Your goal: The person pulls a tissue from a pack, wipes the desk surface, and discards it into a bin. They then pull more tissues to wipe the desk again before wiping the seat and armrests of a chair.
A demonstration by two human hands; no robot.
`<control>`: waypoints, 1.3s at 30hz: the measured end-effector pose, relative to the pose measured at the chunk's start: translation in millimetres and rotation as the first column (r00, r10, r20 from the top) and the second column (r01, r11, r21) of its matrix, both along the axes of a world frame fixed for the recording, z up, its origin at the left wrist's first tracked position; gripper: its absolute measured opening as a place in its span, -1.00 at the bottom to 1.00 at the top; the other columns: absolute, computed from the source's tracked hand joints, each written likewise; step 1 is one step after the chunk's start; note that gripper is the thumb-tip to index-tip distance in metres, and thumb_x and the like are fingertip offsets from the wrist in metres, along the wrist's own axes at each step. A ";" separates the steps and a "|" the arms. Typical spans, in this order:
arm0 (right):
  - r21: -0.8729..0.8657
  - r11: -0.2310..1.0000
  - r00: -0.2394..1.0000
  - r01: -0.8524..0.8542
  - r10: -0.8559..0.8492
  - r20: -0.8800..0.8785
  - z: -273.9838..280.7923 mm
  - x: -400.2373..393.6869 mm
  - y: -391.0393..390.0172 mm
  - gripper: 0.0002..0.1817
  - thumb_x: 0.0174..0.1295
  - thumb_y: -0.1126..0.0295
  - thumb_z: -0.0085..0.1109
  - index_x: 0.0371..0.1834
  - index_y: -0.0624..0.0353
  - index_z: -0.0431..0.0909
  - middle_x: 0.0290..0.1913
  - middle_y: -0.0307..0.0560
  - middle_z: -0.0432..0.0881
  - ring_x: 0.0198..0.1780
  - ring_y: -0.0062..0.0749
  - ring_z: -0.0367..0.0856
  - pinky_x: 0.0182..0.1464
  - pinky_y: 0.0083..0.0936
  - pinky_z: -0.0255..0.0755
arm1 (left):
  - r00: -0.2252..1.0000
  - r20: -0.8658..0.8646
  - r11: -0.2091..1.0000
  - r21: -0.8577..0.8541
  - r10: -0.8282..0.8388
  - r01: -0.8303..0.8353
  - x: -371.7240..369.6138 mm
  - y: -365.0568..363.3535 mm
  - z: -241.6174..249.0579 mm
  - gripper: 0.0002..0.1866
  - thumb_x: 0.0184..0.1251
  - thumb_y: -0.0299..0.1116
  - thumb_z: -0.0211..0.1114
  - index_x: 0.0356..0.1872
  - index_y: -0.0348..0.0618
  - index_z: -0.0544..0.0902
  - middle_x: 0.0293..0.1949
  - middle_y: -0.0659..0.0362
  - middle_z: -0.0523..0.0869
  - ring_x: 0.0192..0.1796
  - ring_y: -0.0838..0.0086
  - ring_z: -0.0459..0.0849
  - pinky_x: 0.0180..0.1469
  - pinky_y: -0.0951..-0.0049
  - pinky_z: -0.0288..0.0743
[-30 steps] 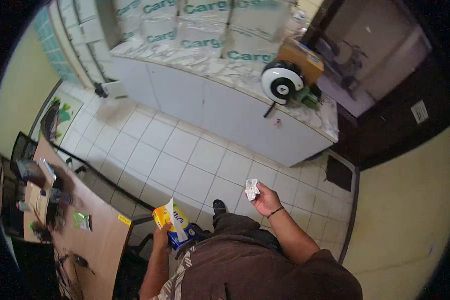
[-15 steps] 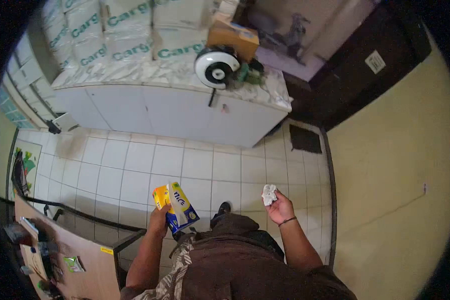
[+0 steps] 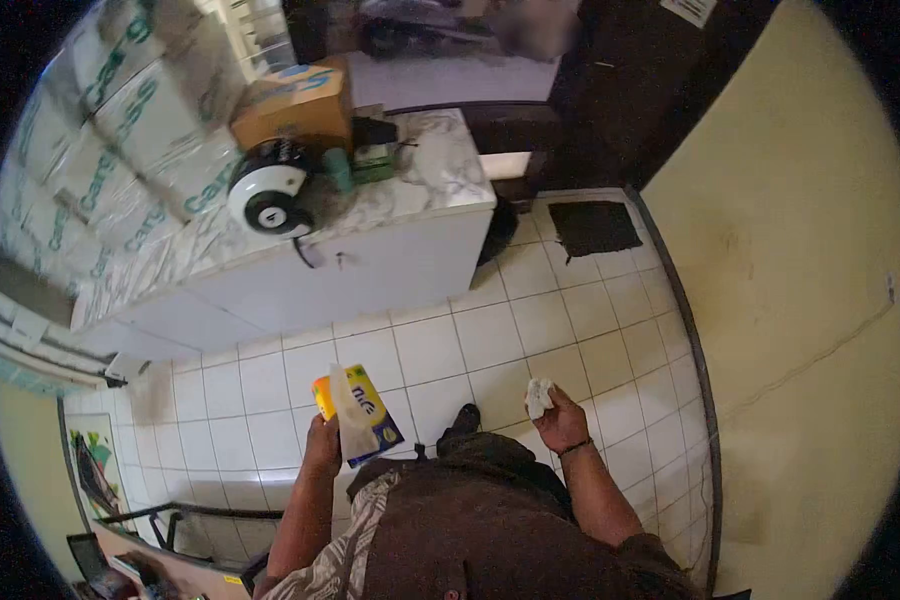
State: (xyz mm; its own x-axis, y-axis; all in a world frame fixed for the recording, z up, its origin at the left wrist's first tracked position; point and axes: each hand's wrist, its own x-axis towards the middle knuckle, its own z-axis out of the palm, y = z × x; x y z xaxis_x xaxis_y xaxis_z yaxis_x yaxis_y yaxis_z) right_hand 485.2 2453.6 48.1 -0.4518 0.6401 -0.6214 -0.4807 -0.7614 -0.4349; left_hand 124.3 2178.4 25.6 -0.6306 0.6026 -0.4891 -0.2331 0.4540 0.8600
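Note:
Held out low at my left side is a yellow and blue pack of tissues (image 3: 378,405), with a white tissue sticking up from its opening. My left hand (image 3: 323,442) is closed on the pack's near left edge. On the other side, my right hand (image 3: 562,420) grips a crumpled white tissue (image 3: 539,398) between thumb and fingers. The two hands are well apart, in front of my body above the tiled floor.
A marble-topped counter (image 3: 425,180) ahead bears a white and black helmet (image 3: 270,205), a cardboard box (image 3: 295,105) and wrapped white boxes (image 3: 135,115). A dark mat (image 3: 595,228) lies by the doorway. The yellowish wall (image 3: 790,330) runs along my right. A desk (image 3: 160,550) stands lower left.
My view has turned to the right, so the counter and helmet sit further left and the desk has dropped lower. Both hands keep their hold on the pack and the crumpled tissue.

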 end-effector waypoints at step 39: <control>0.190 0.977 0.984 -0.101 0.070 0.166 -16.3 -244.4 527.1 -0.67 0.43 0.17 0.04 0.13 0.10 0.49 -0.19 -0.15 0.63 -0.26 -0.43 0.60 -0.18 -0.43 0.57 | 0.970 -0.244 1.000 0.003 -0.014 0.016 -174.3 527.4 1.2 -0.59 0.28 -0.41 0.34 0.13 -0.32 0.53 -0.02 0.02 0.70 -0.03 0.37 0.69 0.00 0.40 0.55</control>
